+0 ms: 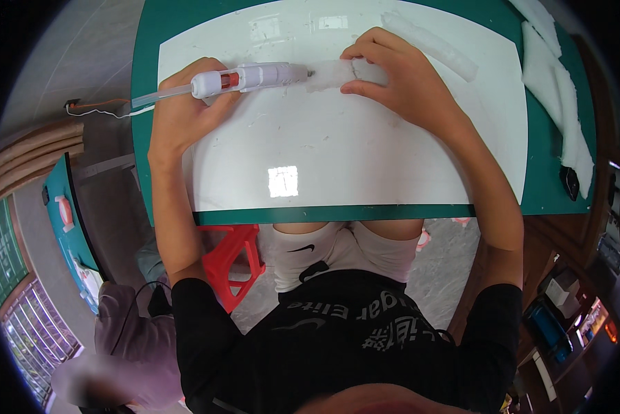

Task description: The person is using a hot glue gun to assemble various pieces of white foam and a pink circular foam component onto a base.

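Note:
My left hand (182, 114) is closed around a white hot glue gun (265, 76), which has a red part in its body. A clear glue stick (161, 95) sticks out of the gun's back end, toward the left. The nozzle points right and meets, or nearly meets, a thin translucent white foam piece (329, 74). On the right side of that piece, my right hand (403, 83) pinches it between thumb and fingers. Its far end is partly hidden under my fingers. Both hands are over a glossy white board (337, 152).
The board lies on a green table (337, 214). A white foam strip (434, 47) rests beyond my right hand. More white foam sheets (551, 83) and a small black object (568, 182) are at the right edge. A red stool (235, 262) and another person (134, 345) are lower left.

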The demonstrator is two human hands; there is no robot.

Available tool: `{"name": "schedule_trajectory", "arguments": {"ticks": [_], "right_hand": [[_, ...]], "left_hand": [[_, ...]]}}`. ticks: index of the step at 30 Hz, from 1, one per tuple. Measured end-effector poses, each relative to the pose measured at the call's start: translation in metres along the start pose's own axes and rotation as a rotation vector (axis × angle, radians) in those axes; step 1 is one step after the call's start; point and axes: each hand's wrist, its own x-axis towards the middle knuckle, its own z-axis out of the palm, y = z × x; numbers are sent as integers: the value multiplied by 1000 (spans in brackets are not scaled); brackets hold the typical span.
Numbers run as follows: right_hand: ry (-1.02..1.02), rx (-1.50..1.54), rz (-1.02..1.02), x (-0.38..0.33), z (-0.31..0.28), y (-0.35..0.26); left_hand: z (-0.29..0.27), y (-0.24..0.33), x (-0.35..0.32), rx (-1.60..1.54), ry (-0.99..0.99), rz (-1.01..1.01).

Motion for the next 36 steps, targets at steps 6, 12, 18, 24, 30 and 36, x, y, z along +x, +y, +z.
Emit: {"name": "schedule_trajectory", "arguments": {"ticks": [6,12,18,24,30,36], "right_hand": [[-10,12,19,0,-2,-1],[-8,-6,14,-1,2,1],[-28,-12,12,-1,0,0],[-17,2,-25,-1,0,2],[21,26,-62,-2,3,7],[11,-5,-52,-2,3,5]], "left_hand": [[1,2,2,-12,-4,2],[2,3,1,-11,-7,-28],[3,4,3,6,-13,-25],[3,2,2,13,-29,-32],[4,2,2,25,-27,-63],[1,3,2,15,-32,-62]]}}
